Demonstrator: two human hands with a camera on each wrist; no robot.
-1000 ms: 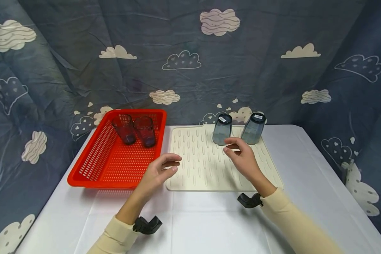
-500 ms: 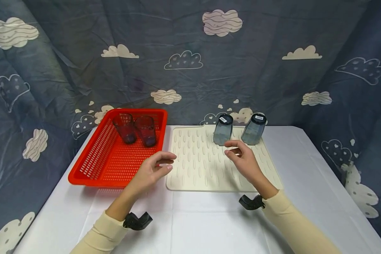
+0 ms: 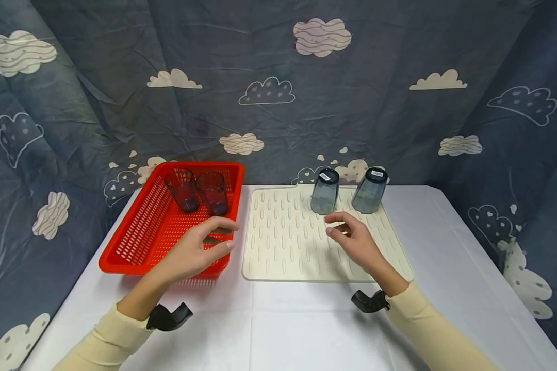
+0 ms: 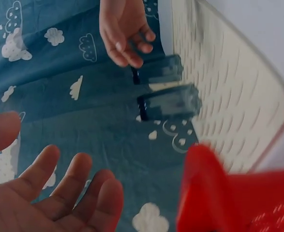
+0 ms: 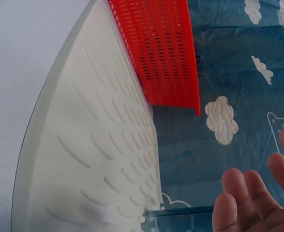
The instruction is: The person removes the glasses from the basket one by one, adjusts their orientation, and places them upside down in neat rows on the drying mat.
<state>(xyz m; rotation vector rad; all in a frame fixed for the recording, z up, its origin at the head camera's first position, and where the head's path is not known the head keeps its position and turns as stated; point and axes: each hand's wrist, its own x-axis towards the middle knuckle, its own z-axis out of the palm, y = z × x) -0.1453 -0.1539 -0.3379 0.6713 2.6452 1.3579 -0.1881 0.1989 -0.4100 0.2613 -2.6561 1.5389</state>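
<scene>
Over the near right corner of the red basket [image 3: 120,268] hovers my left hand [image 3: 192,252], fingers loosely bent and holding nothing. Two dark glasses, a left one [image 3: 182,191] and a right one [image 3: 212,195], lean inside the basket's far part. My right hand [image 3: 355,241] hangs above the cream drying mat [image 3: 283,247], its fingers relaxed with nothing between them. Just beyond it, two grey-blue glasses stand upside down on the mat's far edge: one on the left [image 3: 325,193] and one on the right [image 3: 370,191]. Both show in the left wrist view; a glass [image 5: 180,220] is partly visible in the right wrist view.
A white cloth covers the table [image 3: 306,330]. The basket stands on the left, with a narrow strip of cloth between it and the mat. Behind the table hangs a dark blue curtain [image 3: 376,118] with cloud prints.
My left hand has moved left, from the mat's left edge to over the basket's near right corner. The right hand has barely moved, and the glasses stay in place.
</scene>
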